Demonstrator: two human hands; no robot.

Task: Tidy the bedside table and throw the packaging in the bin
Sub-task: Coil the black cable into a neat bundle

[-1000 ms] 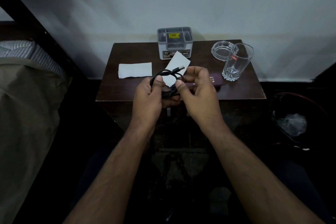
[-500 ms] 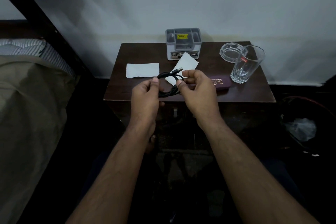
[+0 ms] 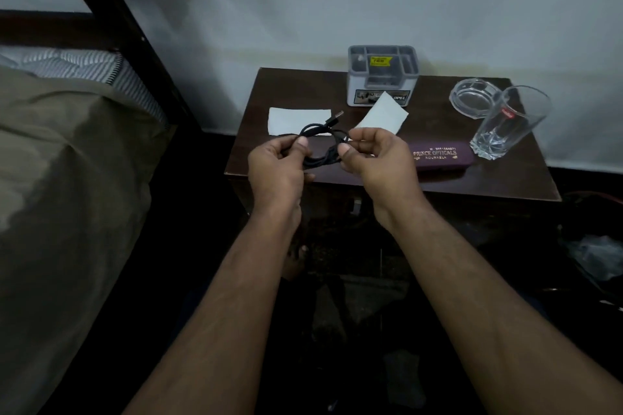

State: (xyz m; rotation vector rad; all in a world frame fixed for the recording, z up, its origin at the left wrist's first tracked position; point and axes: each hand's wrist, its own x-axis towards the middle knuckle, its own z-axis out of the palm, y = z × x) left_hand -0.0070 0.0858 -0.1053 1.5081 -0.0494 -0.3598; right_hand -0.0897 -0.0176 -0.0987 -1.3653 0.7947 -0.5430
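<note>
Both hands are up over the front edge of the dark brown wooden bedside table (image 3: 505,175), working a coiled black USB cable (image 3: 320,145) between them. The left hand (image 3: 274,168) has its fingers curled in, thumb pressed against the left side of the coil; the right hand (image 3: 374,158) pinches the coil's right side between thumb and bent fingers, so neither hand is spread at all. The cable's plug end (image 3: 337,117) sticks up and away from the loop, pointing toward the wall. On the table behind the hands lies a flat white rectangular paper wrapper (image 3: 290,120), and a second white paper piece (image 3: 384,116) leans tilted against the front of a grey plastic compartment organiser (image 3: 382,77) carrying a yellow sticker. Just right of the right hand sits a long purple spectacle case with gold lettering (image 3: 438,158), and beyond it a clear faceted drinking glass (image 3: 505,128) stands beside a clear glass ashtray (image 3: 472,98). A bed with an olive cover (image 3: 67,162) fills the left side.
</note>
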